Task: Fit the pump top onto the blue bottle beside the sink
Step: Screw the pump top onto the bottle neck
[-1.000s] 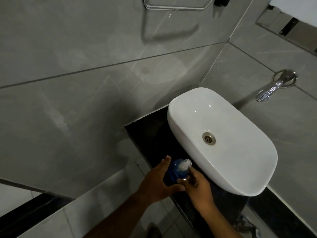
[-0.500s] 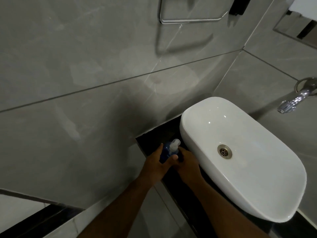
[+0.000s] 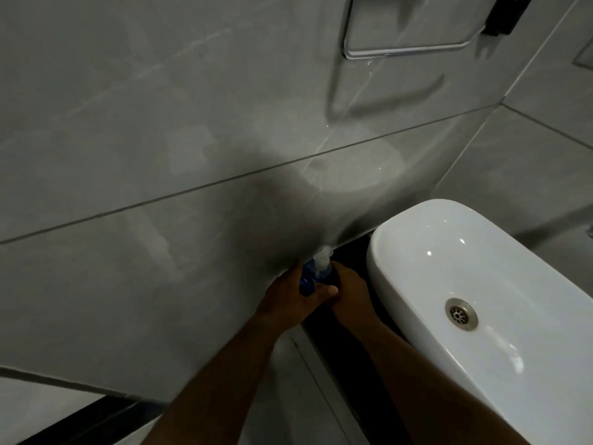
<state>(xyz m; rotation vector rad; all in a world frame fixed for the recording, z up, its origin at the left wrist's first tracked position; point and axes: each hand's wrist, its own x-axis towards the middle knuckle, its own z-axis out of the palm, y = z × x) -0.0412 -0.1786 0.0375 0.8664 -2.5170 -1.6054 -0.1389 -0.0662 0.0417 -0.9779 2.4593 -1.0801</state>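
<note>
Shifted nearer the wall [image 3: 192,155], both hands clasp the blue bottle [image 3: 307,277] beside the sink [image 3: 417,252].

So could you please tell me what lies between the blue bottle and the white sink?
In the head view, the right hand sits between the blue bottle and the sink, over a strip of dark counter.

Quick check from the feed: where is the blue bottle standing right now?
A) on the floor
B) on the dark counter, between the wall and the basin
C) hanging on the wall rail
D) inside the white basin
B: the blue bottle, with the pump top on its neck, stands on the dark counter left of the white basin, gripped by the left hand and right hand.
</note>
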